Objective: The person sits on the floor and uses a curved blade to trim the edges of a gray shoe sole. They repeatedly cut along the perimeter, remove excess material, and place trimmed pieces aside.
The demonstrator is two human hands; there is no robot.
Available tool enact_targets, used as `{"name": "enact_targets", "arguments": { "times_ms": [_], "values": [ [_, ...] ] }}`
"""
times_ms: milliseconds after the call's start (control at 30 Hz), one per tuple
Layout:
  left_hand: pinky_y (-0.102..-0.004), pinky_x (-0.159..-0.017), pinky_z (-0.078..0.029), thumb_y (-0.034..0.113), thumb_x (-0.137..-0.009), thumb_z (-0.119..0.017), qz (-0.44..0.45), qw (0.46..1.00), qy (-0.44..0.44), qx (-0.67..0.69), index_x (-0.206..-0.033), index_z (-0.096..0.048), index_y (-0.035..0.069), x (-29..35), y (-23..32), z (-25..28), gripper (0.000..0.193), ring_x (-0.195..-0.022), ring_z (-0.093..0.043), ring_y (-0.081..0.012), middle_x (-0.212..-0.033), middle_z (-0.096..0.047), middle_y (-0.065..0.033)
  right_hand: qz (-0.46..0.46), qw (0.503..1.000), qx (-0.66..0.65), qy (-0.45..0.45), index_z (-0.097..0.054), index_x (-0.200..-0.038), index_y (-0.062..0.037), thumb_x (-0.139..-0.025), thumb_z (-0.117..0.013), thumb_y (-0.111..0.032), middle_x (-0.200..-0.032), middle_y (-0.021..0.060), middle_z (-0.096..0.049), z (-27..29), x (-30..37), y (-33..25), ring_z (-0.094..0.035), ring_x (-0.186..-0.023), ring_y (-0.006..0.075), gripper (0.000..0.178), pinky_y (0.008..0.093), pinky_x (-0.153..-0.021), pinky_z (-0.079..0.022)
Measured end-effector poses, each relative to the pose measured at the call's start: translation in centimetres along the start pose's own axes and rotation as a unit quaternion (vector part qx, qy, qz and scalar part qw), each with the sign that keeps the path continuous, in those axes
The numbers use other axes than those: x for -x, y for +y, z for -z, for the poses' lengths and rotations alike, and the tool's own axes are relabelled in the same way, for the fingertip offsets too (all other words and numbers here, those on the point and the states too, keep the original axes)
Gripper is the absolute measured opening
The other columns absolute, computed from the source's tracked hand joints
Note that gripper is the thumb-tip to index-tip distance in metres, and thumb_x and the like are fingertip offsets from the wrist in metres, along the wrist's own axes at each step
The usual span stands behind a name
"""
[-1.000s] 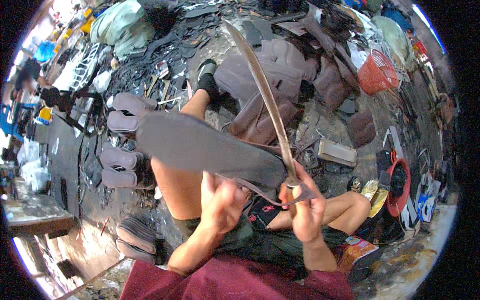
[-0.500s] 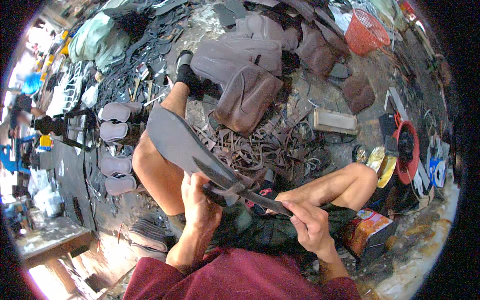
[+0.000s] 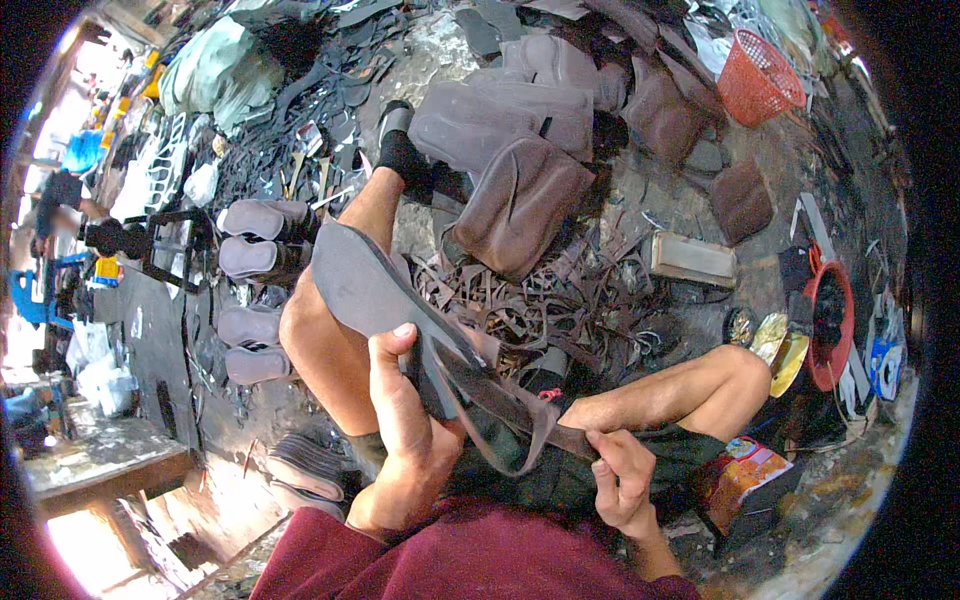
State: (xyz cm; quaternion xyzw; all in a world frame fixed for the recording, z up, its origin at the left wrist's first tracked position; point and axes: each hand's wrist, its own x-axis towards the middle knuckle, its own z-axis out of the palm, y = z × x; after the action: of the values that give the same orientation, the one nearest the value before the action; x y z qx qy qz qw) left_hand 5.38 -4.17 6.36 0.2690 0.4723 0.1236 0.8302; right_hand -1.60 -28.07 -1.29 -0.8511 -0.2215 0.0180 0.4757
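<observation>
A long grey shoe sole (image 3: pixel 365 285) slants across my lap, its broad end toward the far left. My left hand (image 3: pixel 405 415) grips it near the middle, with the thumb lying on the upper face. From the sole's near end a thin dark strip (image 3: pixel 515 400) runs to the right, and a narrow loop of it sags over my shorts. My right hand (image 3: pixel 625 475) pinches the far end of the strip between thumb and fingers. Whether the strip is still joined to the sole along its edge is hard to see.
Brown moulded sheets (image 3: pixel 525 205) lie ahead, beyond a heap of cut scraps (image 3: pixel 570 300). Several stacked grey soles (image 3: pixel 250 258) stand on the left. To the right are a whitish block (image 3: pixel 692 258), a red basin (image 3: pixel 842 320) and a printed box (image 3: pixel 745 475). A red basket (image 3: pixel 760 80) stands far right.
The strip has come away from the sole and now hangs in a loop. My left thumb has shifted onto the sole's face. The whole view has moved slightly.
</observation>
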Motion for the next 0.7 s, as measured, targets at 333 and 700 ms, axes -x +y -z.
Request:
{"name": "enact_targets", "arguments": {
  "times_ms": [333,700],
  "values": [
    [-0.0342,-0.076,-0.056,0.029,-0.089,-0.059,-0.013,0.992,-0.124,0.008,-0.102,-0.059,0.003,-1.1,0.9,1.1,0.029,-0.078,-0.067,-0.0223,-0.087,-0.067,-0.0078,0.01,0.997,-0.035,0.067,-0.064,-0.125,-0.0088,-0.091,-0.06,-0.014,-0.088,0.0143,-0.063,-3.7,2.2,1.5,-0.062,-0.073,0.0318,0.035,0.0395,-0.062,-0.05],
    [-0.0377,-0.076,-0.057,0.029,-0.09,-0.051,0.008,0.997,-0.069,-0.024,-0.104,-0.062,0.001,-0.2,0.6,2.1,0.033,-0.079,-0.068,-0.0255,-0.091,-0.068,-0.0136,0.027,0.999,0.029,0.01,-0.069,-0.119,-0.0102,-0.091,-0.06,-0.016,-0.08,0.0111,-0.064,-1.0,-2.0,-0.2,-0.063,-0.068,0.0293,0.03,0.0393,-0.062,-0.051]
  ]
}}
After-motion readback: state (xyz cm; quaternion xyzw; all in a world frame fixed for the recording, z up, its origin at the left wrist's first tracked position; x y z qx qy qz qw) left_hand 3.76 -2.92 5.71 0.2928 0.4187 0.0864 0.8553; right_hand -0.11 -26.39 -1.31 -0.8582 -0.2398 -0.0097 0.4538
